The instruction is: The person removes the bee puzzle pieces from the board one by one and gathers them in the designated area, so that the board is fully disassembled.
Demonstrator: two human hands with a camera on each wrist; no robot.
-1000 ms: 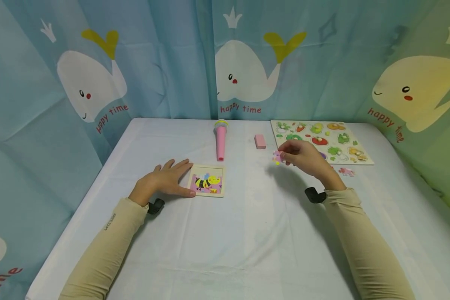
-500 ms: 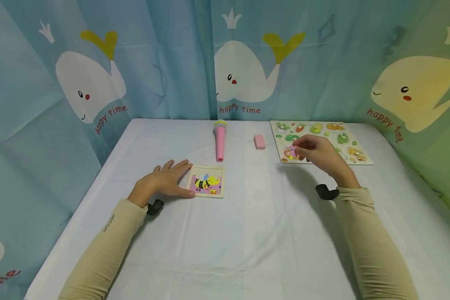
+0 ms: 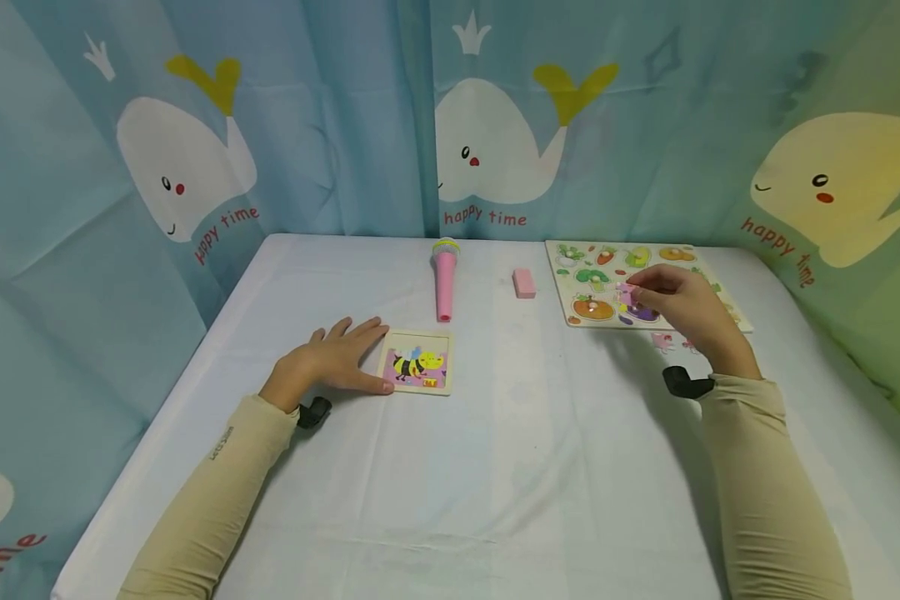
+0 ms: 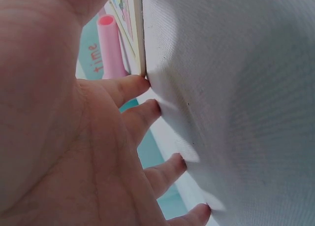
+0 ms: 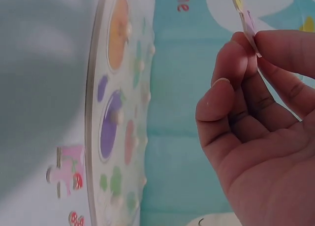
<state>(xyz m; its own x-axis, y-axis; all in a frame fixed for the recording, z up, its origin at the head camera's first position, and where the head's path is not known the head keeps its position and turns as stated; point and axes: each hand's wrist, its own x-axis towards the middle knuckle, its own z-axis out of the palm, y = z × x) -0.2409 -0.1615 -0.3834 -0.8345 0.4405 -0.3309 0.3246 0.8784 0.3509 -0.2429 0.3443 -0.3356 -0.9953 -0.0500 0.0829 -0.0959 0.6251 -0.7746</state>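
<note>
My left hand (image 3: 333, 361) rests on the table with fingers spread, the thumb and index fingertip touching the left edge of a small wooden-framed bee puzzle (image 3: 417, 363). In the left wrist view the fingertips (image 4: 152, 107) press on the cloth beside the frame. Between thumb and index finger, my right hand (image 3: 682, 302) pinches a pink and yellow jigsaw piece (image 3: 627, 293). It is held above the vegetable peg board (image 3: 570, 283), covering part of it. The right wrist view shows the piece (image 5: 250, 29) edge-on, apart from the board. Loose pink jigsaw pieces (image 3: 663, 341) lie in front of the board.
A pink toy microphone (image 3: 444, 282) lies behind the bee puzzle. To its right is a pink block (image 3: 524, 283), just left of the board. A whale-print curtain (image 3: 345, 125) hangs behind the table (image 3: 450, 483).
My right hand has carried the pinched jigsaw piece rightward, from the board's front left corner to over the board. The left hand has stayed at the bee puzzle.
</note>
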